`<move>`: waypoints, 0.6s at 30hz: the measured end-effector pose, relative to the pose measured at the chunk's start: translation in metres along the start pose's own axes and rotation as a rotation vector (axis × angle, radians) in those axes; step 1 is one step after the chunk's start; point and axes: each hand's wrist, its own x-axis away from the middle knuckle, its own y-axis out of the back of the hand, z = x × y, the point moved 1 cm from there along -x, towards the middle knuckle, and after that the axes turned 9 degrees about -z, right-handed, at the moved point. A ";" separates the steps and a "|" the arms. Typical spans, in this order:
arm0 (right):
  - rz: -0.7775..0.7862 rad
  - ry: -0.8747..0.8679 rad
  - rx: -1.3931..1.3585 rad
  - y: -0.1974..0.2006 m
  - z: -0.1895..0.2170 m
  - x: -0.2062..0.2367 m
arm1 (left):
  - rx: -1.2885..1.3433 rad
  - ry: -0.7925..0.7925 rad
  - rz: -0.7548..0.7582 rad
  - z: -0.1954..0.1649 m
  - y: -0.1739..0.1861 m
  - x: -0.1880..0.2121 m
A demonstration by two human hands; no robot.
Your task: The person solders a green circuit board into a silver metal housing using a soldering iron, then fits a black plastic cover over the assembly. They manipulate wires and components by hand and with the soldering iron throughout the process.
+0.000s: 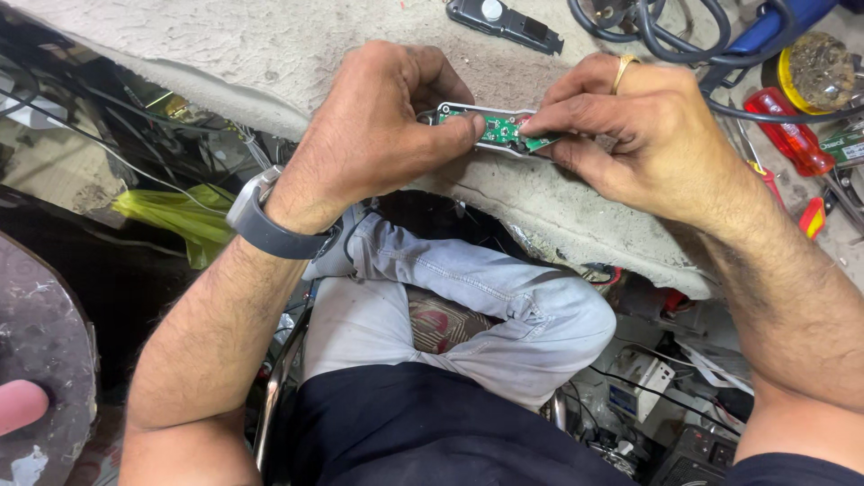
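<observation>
At upper centre of frame, left hand (378, 135) pinches the green circuit board (497, 128) steady against the workbench edge (558, 202), while right hand (648, 135) pinches its opposite end, fingers closed for fine work.

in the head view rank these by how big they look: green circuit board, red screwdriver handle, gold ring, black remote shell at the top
1. black remote shell
2. red screwdriver handle, nearly as long, so this order is unsure
3. green circuit board, partly hidden by fingers
4. gold ring
</observation>
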 end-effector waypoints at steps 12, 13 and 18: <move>-0.002 0.232 0.217 -0.002 0.010 0.002 | -0.215 -0.126 0.021 -0.011 -0.006 -0.004; 0.015 0.220 0.230 -0.001 0.010 0.002 | -0.252 -0.126 0.039 -0.012 -0.007 -0.005; 0.037 0.210 0.268 -0.001 0.011 0.001 | -0.240 -0.047 0.111 -0.013 -0.006 -0.015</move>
